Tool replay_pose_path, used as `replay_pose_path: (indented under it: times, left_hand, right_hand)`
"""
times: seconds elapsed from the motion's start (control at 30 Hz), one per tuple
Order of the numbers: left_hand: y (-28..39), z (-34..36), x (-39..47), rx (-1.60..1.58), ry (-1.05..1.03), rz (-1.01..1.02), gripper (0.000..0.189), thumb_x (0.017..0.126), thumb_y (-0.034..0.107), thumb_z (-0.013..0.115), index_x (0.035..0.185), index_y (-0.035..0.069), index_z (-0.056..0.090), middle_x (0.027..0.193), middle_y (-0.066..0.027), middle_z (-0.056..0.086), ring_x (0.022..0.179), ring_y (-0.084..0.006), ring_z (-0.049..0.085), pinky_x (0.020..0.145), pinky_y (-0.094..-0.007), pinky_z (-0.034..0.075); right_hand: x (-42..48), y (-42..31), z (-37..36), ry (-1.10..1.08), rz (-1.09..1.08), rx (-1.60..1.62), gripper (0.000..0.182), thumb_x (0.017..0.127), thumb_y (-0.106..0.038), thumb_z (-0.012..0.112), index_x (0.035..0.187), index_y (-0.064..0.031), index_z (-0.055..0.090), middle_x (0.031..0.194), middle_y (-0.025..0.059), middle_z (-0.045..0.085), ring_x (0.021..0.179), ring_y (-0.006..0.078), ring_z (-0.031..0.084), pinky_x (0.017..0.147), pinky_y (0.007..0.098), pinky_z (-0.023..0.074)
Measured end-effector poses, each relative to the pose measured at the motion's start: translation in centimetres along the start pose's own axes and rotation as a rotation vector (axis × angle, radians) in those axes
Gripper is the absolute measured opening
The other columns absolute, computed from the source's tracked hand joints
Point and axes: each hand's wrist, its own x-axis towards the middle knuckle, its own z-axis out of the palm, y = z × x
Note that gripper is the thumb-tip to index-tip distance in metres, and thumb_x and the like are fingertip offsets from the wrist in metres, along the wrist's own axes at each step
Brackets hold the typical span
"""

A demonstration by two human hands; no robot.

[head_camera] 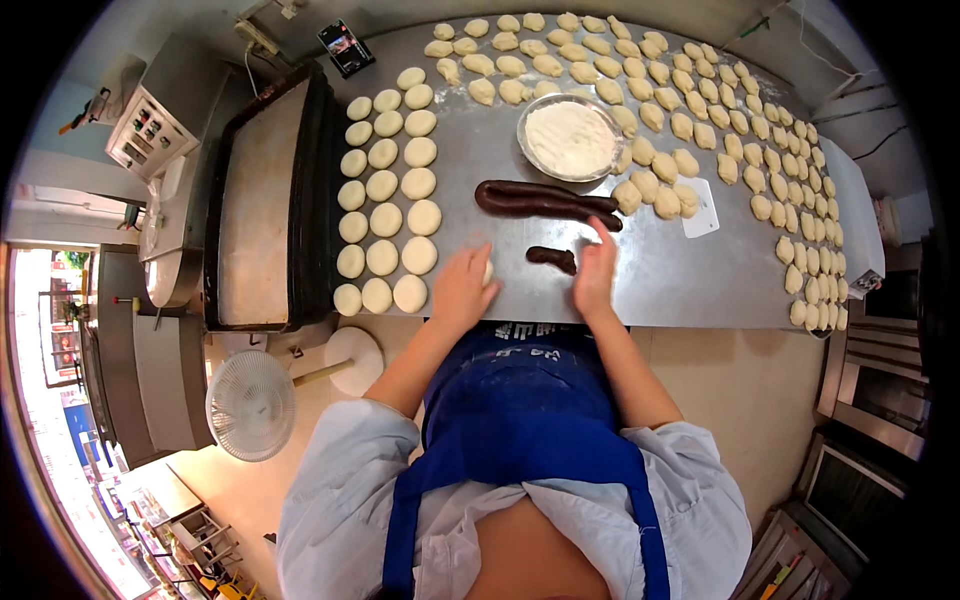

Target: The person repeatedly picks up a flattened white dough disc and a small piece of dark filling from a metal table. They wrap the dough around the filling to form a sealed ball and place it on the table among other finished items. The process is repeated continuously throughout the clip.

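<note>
My left hand (461, 286) is at the table's near edge, curled around a pale dough piece (487, 271) that shows between thumb and fingers. My right hand (597, 268) has its fingers extended beside a short piece of dark brown paste (552, 259); whether it touches the paste is unclear. Beyond the hands lies a long, thick log of the same dark paste (532, 199). Rows of smooth, round, flattened dough pieces (424, 217) lie to the left. Rougher dough lumps (666, 202) are grouped to the right of a metal bowl of white flour (570, 139).
The metal table (667, 289) bears many more dough lumps (772, 157) at its back and right. A white plastic scraper (701, 210) lies beside the near group. Left stand stacked dark-rimmed baking trays (259, 210); a phone-like device (345, 47) is behind. A fan (251, 405) stands at lower left.
</note>
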Motion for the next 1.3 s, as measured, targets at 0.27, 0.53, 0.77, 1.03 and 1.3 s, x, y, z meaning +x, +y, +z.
replay_pose_path:
  times: [0.27,0.53,0.77,1.03,1.3]
  left_hand:
    - [1.3,1.5,3.7,0.334,-0.147,0.134,0.089,0.085,0.053,0.061,0.148,-0.002,0.030,0.156,-0.0271,0.016,0.145,-0.0420,0.014,0.115,-0.0615,0.010]
    - [-0.6,3.5,6.6,0.287,-0.002,0.030,0.090,0.088,0.050,0.060,0.152,0.002,0.020,0.158,-0.0293,0.005,0.148,-0.0437,0.002,0.112,-0.0673,0.002]
    - [1.4,0.9,5.9,0.317,-0.232,0.216,0.091,0.085,0.051,0.064,0.150,0.001,0.026,0.157,-0.0286,0.011,0.147,-0.0434,0.007,0.112,-0.0675,0.008]
    - [0.6,2.6,6.2,0.295,0.008,0.060,0.095,0.083,0.051,0.066,0.152,0.004,0.022,0.158,-0.0264,0.012,0.148,-0.0424,0.008,0.113,-0.0673,0.004]
    - [-2.7,0.5,1.3,0.078,-0.185,-0.082,0.059,0.083,0.038,0.069,0.129,0.003,0.056,0.132,-0.0232,0.054,0.123,-0.0352,0.051,0.102,-0.0412,0.042]
  right_hand:
    - [-2.1,5.2,-6.5,0.154,-0.143,-0.380,0.032,0.090,-0.010,0.053,0.121,-0.0007,0.055,0.127,0.0198,0.055,0.121,0.0374,0.046,0.106,0.0467,0.0344]
    - [-1.3,4.3,-6.3,0.158,-0.125,-0.368,0.022,0.089,-0.010,0.055,0.109,-0.0025,0.060,0.117,0.0180,0.060,0.113,0.0360,0.052,0.100,0.0442,0.0403]
    - [-1.4,4.1,-5.9,0.172,-0.125,-0.349,0.012,0.087,-0.008,0.058,0.097,-0.0034,0.062,0.108,0.0154,0.063,0.104,0.0344,0.056,0.094,0.0429,0.0435]
    - [-1.1,3.7,-6.2,0.135,-0.155,-0.363,0.007,0.088,-0.009,0.059,0.088,-0.0034,0.063,0.099,0.0136,0.066,0.097,0.0337,0.058,0.088,0.0420,0.0452]
    - [-1.6,4.3,-6.1,0.195,-0.159,-0.364,0.004,0.085,-0.008,0.062,0.085,-0.0039,0.062,0.095,0.0126,0.066,0.093,0.0324,0.059,0.085,0.0418,0.0464]
